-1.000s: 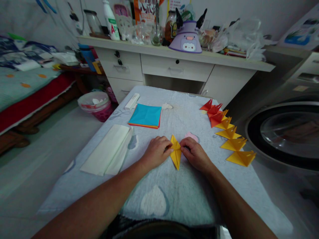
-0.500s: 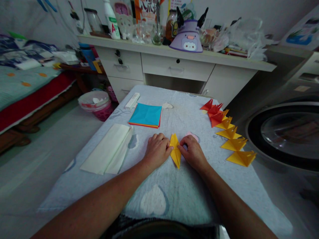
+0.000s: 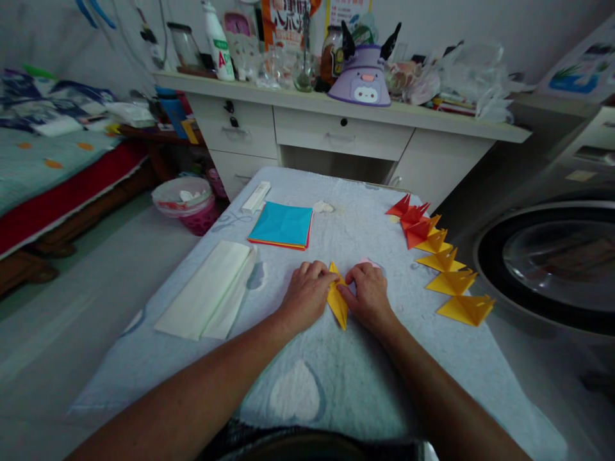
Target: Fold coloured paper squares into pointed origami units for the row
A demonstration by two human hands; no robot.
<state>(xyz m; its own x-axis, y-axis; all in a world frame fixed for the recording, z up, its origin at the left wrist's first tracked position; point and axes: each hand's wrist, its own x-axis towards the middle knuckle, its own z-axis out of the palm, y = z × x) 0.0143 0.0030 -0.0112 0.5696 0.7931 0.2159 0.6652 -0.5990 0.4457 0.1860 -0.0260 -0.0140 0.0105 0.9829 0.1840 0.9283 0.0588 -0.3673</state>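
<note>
While the folded yellow paper (image 3: 338, 308) lies between left grip (image 3: 308, 291) and right grip (image 3: 369, 294), both, nearly closed, seemingly pinch its edges.

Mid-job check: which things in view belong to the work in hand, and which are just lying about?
Seemingly part of the work:
yellow folded paper, touched by the left hand and right hand
blue-topped paper stack
row of red and yellow folded pieces

Apparently just lying about:
pale folded sheet, though its use is unclear
narrow white box
purple horned hat
white bottle
</note>
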